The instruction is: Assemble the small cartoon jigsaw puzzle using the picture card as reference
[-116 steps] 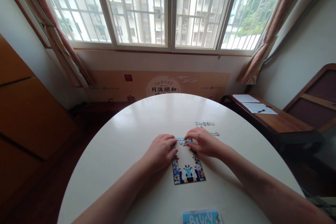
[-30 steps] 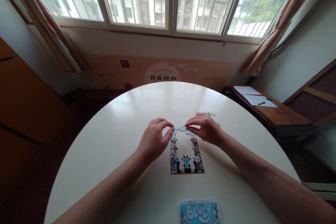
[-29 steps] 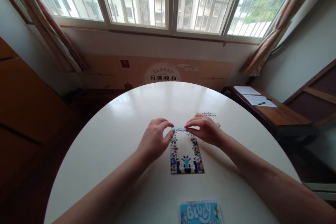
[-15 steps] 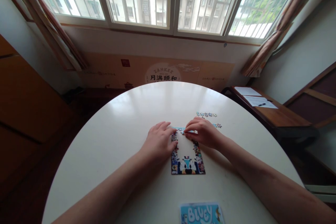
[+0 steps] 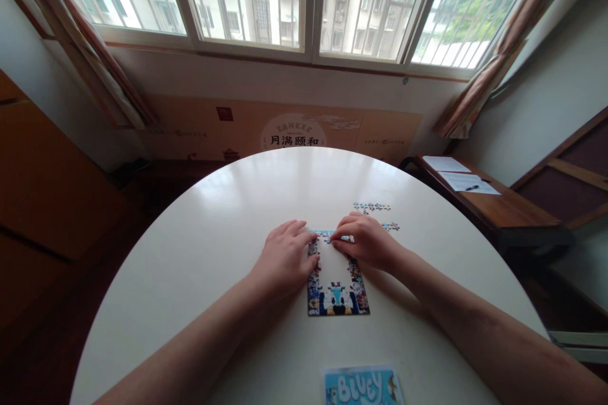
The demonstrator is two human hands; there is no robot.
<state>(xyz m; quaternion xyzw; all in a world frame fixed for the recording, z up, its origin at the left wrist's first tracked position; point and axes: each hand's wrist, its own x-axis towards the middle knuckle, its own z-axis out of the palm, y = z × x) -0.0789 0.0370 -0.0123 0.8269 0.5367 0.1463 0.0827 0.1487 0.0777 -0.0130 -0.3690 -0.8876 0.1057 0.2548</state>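
Puzzle point(image 5: 338, 305): laid flat on the table point(image 5: 190, 266), between and partly beneath the two hands; its border is joined into an upright rectangle around an unfilled middle, through which the white tabletop is seen. A blue and white dog-like face is shown at the near end, mixed colours along the sides, and light blue at the far end.
Left hand point(image 5: 287, 254): laid palm down at the upper left side of the puzzle; its fingers are loosely spread and released, with the tips of forefinger and thumb rested on or at the border.
Right hand point(image 5: 368, 239): held over the upper right corner; its thumb and forefinger are brought together at the inner side of the light blue end. Whether a piece is gripped between them cannot be told.
Loose pieces point(image 5: 372, 207): spread beyond the right hand, in a row at the far side and a smaller group nearer, part of which is hidden by the hand.
Bluey-lettered picture point(image 5: 363, 386): laid on the table nearest the camera, light blue, cut off by the lower edge of the view.
Side table point(image 5: 517, 207): placed at the right, brown; white papers point(image 5: 455, 164) and a dark pen point(image 5: 472, 188) are borne by it.
Window point(image 5: 247, 0): barred, framed by tied curtains point(image 5: 95, 69).
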